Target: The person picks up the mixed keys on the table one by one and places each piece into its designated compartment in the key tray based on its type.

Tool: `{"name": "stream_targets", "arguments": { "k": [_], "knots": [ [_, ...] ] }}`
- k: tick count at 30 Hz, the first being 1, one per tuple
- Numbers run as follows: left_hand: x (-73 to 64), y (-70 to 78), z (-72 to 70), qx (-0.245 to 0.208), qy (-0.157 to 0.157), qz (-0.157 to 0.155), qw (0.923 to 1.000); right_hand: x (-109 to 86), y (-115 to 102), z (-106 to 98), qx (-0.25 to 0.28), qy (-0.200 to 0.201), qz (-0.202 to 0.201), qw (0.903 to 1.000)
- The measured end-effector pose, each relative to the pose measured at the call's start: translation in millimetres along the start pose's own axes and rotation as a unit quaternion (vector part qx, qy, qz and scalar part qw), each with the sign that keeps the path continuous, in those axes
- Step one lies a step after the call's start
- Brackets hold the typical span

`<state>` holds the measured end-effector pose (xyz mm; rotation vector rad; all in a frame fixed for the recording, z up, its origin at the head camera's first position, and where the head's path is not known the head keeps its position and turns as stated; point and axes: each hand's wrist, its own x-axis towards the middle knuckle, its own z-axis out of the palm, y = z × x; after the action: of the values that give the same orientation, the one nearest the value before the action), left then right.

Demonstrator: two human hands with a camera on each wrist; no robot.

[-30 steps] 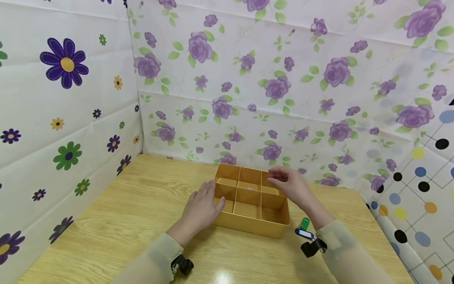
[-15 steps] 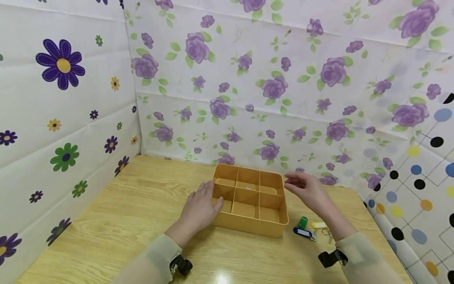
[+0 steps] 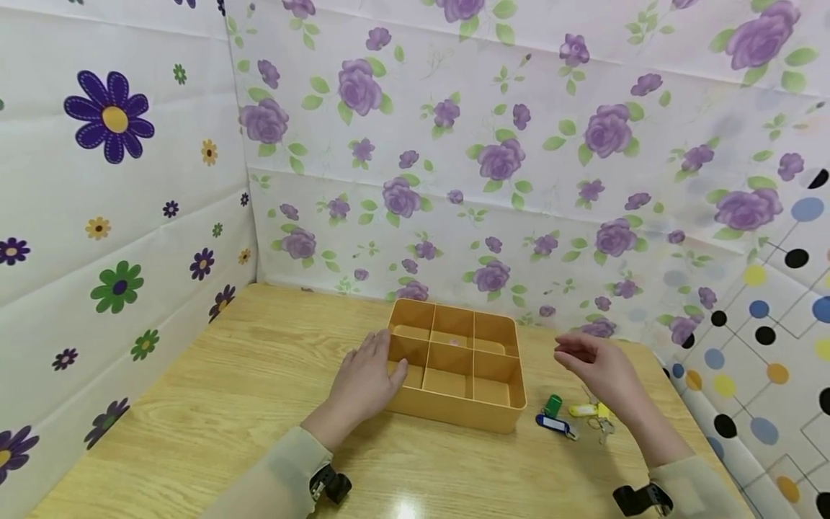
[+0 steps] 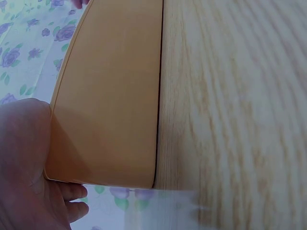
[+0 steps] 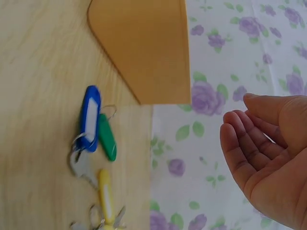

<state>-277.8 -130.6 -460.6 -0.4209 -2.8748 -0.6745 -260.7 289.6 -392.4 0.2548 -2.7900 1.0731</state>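
An orange organizer box (image 3: 447,414) with several compartments sits on the table. My left hand (image 3: 366,375) rests against its left end, thumb over the front corner and fingers relaxed along the side wall. In the left wrist view, the left fingertips (image 4: 76,211) show beside the end of the box. My right hand (image 3: 603,367) hovers to the right of the box, fingers loosely bent and holding nothing. Below it lie a blue key tag (image 3: 553,424), a green key tag (image 3: 553,405) and a yellow key tag (image 3: 582,411), with metal keys (image 3: 604,430) attached.
The wooden table (image 3: 259,404) meets a flowered cloth wall (image 3: 441,151) close behind the box. Other patterned cloths hang on the left and right. A tiny pinkish spot shows in the back middle compartment.
My right hand has moved from over the box's back right compartment out to the right, uncovering the yellow key tag and keys. The left hand and box stay in place.
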Motion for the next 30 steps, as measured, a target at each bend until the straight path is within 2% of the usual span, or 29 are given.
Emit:
{"name": "stream_targets", "arguments": {
  "k": [8, 21, 26, 30],
  "knots": [
    [1.3, -0.8, -1.2, -0.003, -0.001, -0.001, 1.0000, -18.0, 24.5, -10.5, 0.016, 0.000, 0.035, 0.9992],
    [1.7, -0.5, 1.2, -0.006, 0.004, -0.001, 1.0000, -28.6, 49.7, -22.8, 0.012, -0.002, 0.063, 0.9979],
    [1.0, 0.8, 0.1, -0.006, 0.001, -0.004, 1.0000, -32.2, 62.9, -30.2, 0.008, -0.025, 0.084, 0.9961],
    [0.8, 1.5, -0.5, -0.004, 0.000, -0.004, 1.0000, -33.9, 74.5, -35.6, 0.033, -0.048, 0.108, 0.9924]
  ]
}}
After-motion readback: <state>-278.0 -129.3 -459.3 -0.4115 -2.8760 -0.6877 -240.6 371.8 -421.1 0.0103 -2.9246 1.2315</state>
